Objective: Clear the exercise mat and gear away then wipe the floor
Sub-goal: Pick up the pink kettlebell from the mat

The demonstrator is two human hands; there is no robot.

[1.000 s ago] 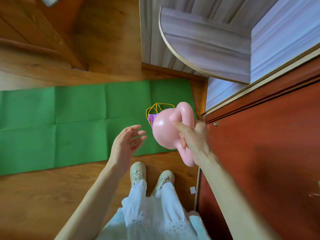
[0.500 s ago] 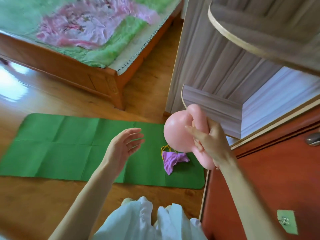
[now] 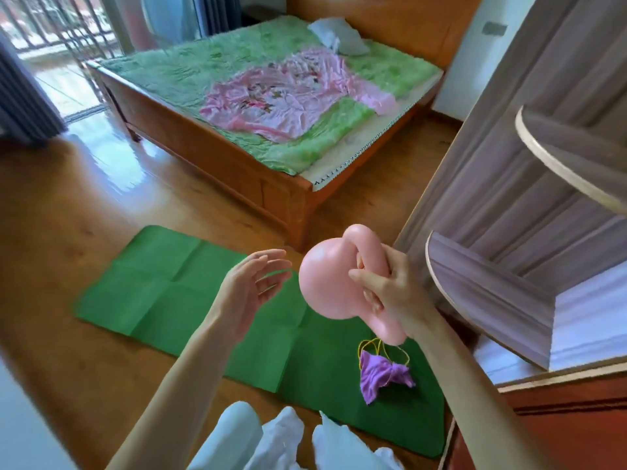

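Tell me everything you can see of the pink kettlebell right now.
The pink kettlebell is smooth and glossy, plastic or rubber by its look: a round bulb with a thick loop handle. The right hand grips the handle, fingers curled round it, holding it tilted in the air above the green mat. The left hand is beside it, not touching.

A cloth (image 3: 385, 375) lies on the mat's (image 3: 190, 293) right end, the bed (image 3: 244, 106) behind it.

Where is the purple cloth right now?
In the head view, the purple cloth lies on the near right end of the green mat, beside a yellow cord, below the pink kettlebell held in the right hand.
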